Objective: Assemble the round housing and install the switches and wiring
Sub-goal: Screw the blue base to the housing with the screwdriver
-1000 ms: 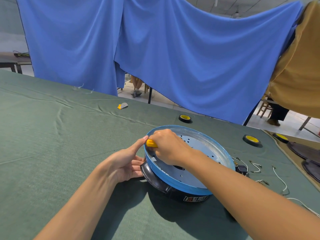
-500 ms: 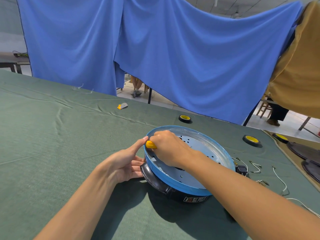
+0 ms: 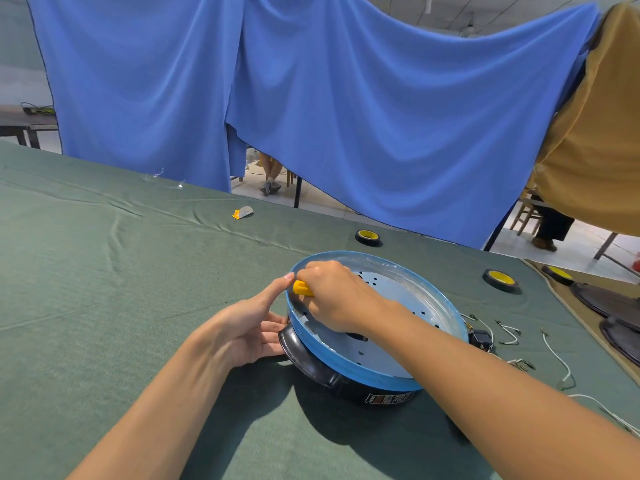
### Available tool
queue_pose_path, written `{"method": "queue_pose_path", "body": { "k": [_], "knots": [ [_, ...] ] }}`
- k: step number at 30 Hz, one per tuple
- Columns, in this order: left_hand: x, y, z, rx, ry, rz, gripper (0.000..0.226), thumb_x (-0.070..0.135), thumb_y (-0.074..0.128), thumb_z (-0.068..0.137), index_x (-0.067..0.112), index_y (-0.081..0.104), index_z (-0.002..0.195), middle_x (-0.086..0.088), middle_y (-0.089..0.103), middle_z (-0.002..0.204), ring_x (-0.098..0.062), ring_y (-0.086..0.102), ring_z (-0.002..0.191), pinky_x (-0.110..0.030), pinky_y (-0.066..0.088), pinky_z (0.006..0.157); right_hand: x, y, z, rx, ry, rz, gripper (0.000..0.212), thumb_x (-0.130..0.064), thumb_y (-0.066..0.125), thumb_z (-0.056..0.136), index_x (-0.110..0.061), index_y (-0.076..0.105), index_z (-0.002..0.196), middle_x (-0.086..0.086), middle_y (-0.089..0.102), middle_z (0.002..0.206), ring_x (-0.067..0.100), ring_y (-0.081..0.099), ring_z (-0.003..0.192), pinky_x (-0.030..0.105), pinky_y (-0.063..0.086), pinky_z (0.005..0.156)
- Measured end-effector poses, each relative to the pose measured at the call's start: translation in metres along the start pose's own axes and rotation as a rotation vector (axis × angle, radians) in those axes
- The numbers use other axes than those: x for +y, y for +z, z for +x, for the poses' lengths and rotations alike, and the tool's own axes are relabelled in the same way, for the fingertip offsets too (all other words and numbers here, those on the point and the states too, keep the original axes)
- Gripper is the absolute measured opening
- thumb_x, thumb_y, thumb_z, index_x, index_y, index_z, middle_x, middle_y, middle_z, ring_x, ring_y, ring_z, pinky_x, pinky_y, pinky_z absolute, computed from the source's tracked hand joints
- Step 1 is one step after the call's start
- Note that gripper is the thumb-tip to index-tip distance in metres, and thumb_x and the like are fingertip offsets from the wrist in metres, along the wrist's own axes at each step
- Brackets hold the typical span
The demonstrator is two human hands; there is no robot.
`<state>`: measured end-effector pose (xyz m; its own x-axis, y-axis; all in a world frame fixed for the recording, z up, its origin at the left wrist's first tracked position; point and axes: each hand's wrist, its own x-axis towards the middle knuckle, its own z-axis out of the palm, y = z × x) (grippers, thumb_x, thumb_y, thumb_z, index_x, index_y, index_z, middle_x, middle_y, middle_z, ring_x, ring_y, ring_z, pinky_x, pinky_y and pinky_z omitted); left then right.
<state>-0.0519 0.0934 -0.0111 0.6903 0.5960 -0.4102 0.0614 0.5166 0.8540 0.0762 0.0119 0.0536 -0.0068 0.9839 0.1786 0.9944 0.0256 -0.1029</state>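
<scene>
The round housing [image 3: 360, 370] lies upside down on the green cloth: a blue ring over a black base, with a perforated pale metal plate [image 3: 398, 296] inside. My right hand [image 3: 337, 296] reaches into it at the left rim and grips a yellow-handled tool [image 3: 302, 288]; the tool's tip is hidden under the hand. My left hand [image 3: 247, 323] rests against the outside of the rim, fingers straight, the thumb tip touching the blue edge. Loose white wires [image 3: 557, 358] and a small black switch part [image 3: 481, 339] lie just right of the housing.
Three black-and-yellow tape rolls [image 3: 368, 236] [image 3: 500, 279] [image 3: 558, 274] sit along the far side of the table. A small yellow-and-grey piece [image 3: 242, 213] lies further left. Dark round plates [image 3: 609, 299] stack at the right edge. Blue curtain behind.
My right hand with the yellow tool has shifted very slightly along the left rim. The left hand and the housing have stayed where they were.
</scene>
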Motion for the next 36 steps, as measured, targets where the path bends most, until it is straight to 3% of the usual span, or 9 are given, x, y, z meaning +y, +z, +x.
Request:
{"method": "queue_pose_path", "body": {
  "k": [6,10,14,20,25,27,31,34,36],
  "knots": [
    [0.0,0.0,0.0,0.011,0.003,0.008,0.094,0.059,0.084,0.044,-0.007,0.063,0.106,-0.023,0.069,0.093,-0.03,0.072,0.068,-0.034,0.057,0.055,0.001,-0.003,-0.004,-0.014,-0.013,0.103,0.02,-0.003,0.065,0.081,-0.022,0.067,0.077,-0.003,0.06,0.088,0.018,0.056,0.082,0.04,0.052,0.07],
    [0.0,0.0,0.001,0.011,0.003,0.011,0.094,0.059,0.084,0.044,-0.008,0.063,0.107,-0.022,0.069,0.091,-0.029,0.071,0.069,-0.035,0.058,0.056,-0.003,0.003,0.001,0.029,0.034,0.035,0.033,-0.009,0.064,0.084,-0.029,0.051,0.06,-0.005,0.051,0.075,0.02,0.056,0.075,0.036,0.047,0.059],
    [0.0,0.0,0.0,0.008,0.002,0.01,0.093,0.058,0.086,0.042,-0.007,0.063,0.105,-0.022,0.069,0.091,-0.03,0.071,0.07,-0.035,0.058,0.056,-0.003,0.001,0.002,0.012,0.044,0.044,0.019,-0.009,0.063,0.082,-0.025,0.057,0.073,0.0,0.056,0.085,0.022,0.057,0.08,0.043,0.052,0.067],
    [0.0,0.0,0.001,0.015,0.002,0.011,0.091,0.059,0.084,0.046,-0.005,0.063,0.107,-0.022,0.07,0.093,-0.03,0.072,0.069,-0.035,0.058,0.056,0.001,0.0,-0.002,0.004,0.018,0.075,0.015,-0.006,0.065,0.083,-0.02,0.069,0.081,-0.001,0.061,0.087,0.019,0.058,0.08,0.041,0.054,0.069],
    [0.0,0.0,0.001,0.019,0.002,0.01,0.088,0.058,0.084,0.046,-0.005,0.064,0.104,-0.02,0.07,0.087,-0.028,0.071,0.066,-0.035,0.058,0.055,-0.002,0.006,0.004,0.042,0.076,0.048,0.018,-0.011,0.063,0.084,-0.024,0.06,0.072,0.0,0.058,0.08,0.022,0.058,0.075,0.038,0.05,0.06],
    [0.0,0.0,0.001,0.012,0.0,0.009,0.088,0.057,0.085,0.047,-0.006,0.064,0.104,-0.021,0.07,0.089,-0.029,0.071,0.067,-0.035,0.058,0.055,-0.002,0.006,0.003,0.037,0.068,0.041,0.013,-0.011,0.062,0.083,-0.022,0.062,0.078,0.001,0.059,0.086,0.022,0.057,0.079,0.04,0.051,0.064],
    [0.0,-0.001,0.0,0.011,-0.002,0.01,0.09,0.058,0.085,0.048,-0.007,0.064,0.106,-0.022,0.071,0.091,-0.03,0.072,0.07,-0.035,0.058,0.056,0.003,0.0,0.0,-0.007,0.061,0.137,0.03,-0.002,0.062,0.08,-0.031,0.059,0.071,-0.008,0.056,0.079,0.015,0.055,0.075,0.036,0.051,0.065],
    [0.0,-0.001,-0.001,-0.001,-0.004,0.016,0.09,0.058,0.084,0.047,-0.007,0.064,0.105,-0.022,0.072,0.091,-0.03,0.072,0.071,-0.035,0.058,0.056,0.004,0.001,0.002,0.02,0.094,0.119,0.024,-0.007,0.062,0.081,-0.026,0.061,0.067,-0.001,0.06,0.082,0.021,0.057,0.078,0.041,0.052,0.065],
    [0.001,-0.001,-0.002,-0.001,-0.006,0.012,0.09,0.058,0.085,0.046,-0.007,0.064,0.105,-0.022,0.071,0.09,-0.03,0.072,0.07,-0.034,0.058,0.056,0.001,0.005,0.003,0.044,0.114,0.109,0.03,-0.012,0.062,0.083,-0.029,0.053,0.06,-0.002,0.055,0.077,0.021,0.056,0.076,0.04,0.05,0.063]
  ]
}}
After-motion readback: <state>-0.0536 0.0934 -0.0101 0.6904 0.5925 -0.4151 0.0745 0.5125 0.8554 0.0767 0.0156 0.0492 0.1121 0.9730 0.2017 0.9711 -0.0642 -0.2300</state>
